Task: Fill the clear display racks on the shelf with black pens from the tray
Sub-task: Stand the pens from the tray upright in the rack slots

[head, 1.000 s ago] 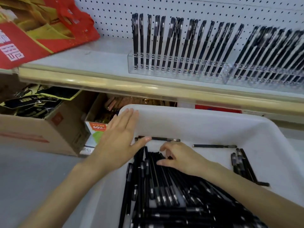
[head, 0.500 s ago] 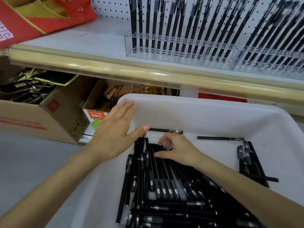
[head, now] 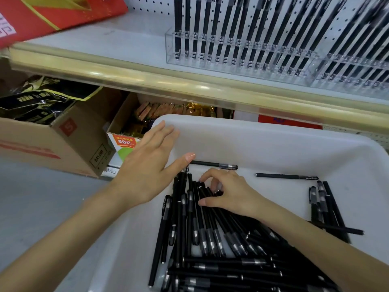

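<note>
Black pens [head: 210, 239]: heaped in the white tray, low and centre. Mostly lying lengthwise in a rough fan, some crosswise at the near end.
Red bag [head: 42, 17]: far left on the shelf, gold pattern, cut off by the top edge.
Shelf [head: 94, 45]: white, with a pale gold front lip running across the whole view.
Cardboard box [head: 42, 148]: below the shelf at left, open, dark packets with yellow trim inside.
Small carton [head: 124, 144]: just right of the cardboard box, orange label on its front, gold-wrapped packets inside.
Left hand [head: 145, 171]: at the tray's far-left corner, fingers straight and slightly spread, thumb stretched toward a single pen. Holding nothing.
Tray [head: 273, 131]: white plastic, in front of the shelf lip and below it.
Single pen [head: 214, 165]: crosswise on the tray floor, just beyond the heap, near the left thumb tip.
Right hand [head: 229, 194]: down on the far ends of the heaped pens, fingers curled over them, thumb against their side — cannot tell whether any pen is truly pinched.
Second loose pen [head: 286, 176]: crosswise and alone, right of the right hand.
Small cluster of pens [head: 326, 207]: near the tray's right wall, apart from the heap.
Display racks [head: 231, 66]: clear, two side by side on the shelf at upper right — rows of black pens standing in them, leaning back toward the pegboard [head: 147, 5].
</note>
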Demonstrator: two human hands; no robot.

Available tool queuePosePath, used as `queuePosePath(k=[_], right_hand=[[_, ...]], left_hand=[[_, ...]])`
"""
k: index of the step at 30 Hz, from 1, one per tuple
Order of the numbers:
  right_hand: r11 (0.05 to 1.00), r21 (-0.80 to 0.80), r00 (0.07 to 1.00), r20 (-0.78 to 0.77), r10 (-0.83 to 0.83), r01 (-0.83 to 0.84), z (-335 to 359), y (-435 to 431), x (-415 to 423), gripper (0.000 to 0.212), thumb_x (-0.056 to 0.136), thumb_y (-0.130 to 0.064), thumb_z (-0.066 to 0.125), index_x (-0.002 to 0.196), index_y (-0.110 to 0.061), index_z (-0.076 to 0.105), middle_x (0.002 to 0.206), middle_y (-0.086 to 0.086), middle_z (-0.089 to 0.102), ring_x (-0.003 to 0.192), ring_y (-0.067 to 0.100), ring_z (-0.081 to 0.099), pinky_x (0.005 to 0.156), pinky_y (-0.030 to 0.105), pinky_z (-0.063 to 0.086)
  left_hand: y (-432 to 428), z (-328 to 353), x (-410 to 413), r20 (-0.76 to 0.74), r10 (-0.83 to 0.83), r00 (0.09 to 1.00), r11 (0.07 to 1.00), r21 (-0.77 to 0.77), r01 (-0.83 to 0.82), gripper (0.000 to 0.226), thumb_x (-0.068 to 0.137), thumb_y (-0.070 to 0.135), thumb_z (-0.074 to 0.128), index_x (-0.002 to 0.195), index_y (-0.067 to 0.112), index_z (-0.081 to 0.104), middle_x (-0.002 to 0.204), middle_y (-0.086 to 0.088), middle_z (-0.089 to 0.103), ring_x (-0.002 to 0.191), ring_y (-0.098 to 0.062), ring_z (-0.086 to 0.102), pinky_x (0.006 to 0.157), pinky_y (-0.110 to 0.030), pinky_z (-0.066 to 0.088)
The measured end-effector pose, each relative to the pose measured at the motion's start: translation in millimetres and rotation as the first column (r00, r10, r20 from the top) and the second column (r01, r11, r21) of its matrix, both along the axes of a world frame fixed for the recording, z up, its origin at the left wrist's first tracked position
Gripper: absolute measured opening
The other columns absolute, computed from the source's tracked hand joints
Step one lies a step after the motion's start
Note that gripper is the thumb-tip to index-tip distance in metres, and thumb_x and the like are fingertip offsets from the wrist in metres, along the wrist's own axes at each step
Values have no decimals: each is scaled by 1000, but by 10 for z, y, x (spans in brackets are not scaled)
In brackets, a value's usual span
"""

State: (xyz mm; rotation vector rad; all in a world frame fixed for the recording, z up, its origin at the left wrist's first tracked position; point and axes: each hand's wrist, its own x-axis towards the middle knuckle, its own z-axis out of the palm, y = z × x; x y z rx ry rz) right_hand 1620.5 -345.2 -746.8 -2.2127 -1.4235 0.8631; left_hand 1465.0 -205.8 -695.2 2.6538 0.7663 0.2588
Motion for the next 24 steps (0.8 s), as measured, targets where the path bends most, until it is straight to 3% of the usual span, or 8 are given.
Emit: queuePosePath(k=[8,11,13,15,17,18,20,24], right_hand=[[998,2,996,-68,-64,64,-88,73,-33,29,76,-31,77,78,-40,50,89,-9,54,93,15,51,95,39,42],[986,-15,954,-250,-167,169,-35,102,-50,22,81,-18,74,83,-30,55,86,-8,54,82,8,51,86,20,44],[958,22,857,-453,-246,286,88,97,-61,15,85,-8,69,92,-17,58,85,-2,57,76,7,54,70,9,44],[918,27,698,-658,-281,396,252,71,-52,13,89,-2,63,99,-8,59,82,6,62,75,15,62,69,15,52],[886,30,537,-805,-253,462,430,43,-43,12,89,2,59,100,-3,60,77,10,65,72,20,66,68,24,57],[880,52,518,-824,-229,473,511,39,-38,12,88,1,60,99,-2,62,76,11,67,69,19,67,65,24,56],[878,137,577,-797,-178,460,684,52,-36,10,83,-2,66,92,-3,68,75,11,69,66,16,66,63,20,53],[876,294,703,-708,-68,382,982,94,19,14,67,-14,72,79,-6,72,73,12,71,63,14,66,61,18,52]], left_hand=[[1,-8,-6,14,-9,1000,1000,-18,9,99,71,78,5,152,23,19,160,11,13,138,9,-9,107,-15,-2],[24,-31,-4,32,-20,999,999,-28,21,98,71,78,6,152,24,20,159,14,13,137,11,-8,106,-12,-4],[46,-42,-21,97,-41,994,996,-72,49,91,75,77,12,150,26,26,153,20,19,135,16,-5,107,-8,-8],[65,-33,-50,226,-38,973,990,-125,68,73,84,69,22,145,32,36,144,23,30,137,16,10,113,-13,-10],[74,10,-58,350,-25,936,983,-160,86,51,90,57,32,135,38,44,131,24,52,131,10,35,119,-20,1],[71,58,-51,384,-28,923,980,-170,101,43,91,53,35,129,39,49,116,24,61,122,6,46,116,-19,14],[50,181,-16,402,-60,914,976,-170,139,32,92,50,37,108,35,61,87,19,65,97,-1,60,92,-12,38],[36,418,114,392,-95,915,972,-162,170,44,89,57,35,78,24,61,69,2,56,66,-17,55,64,-23,41]])
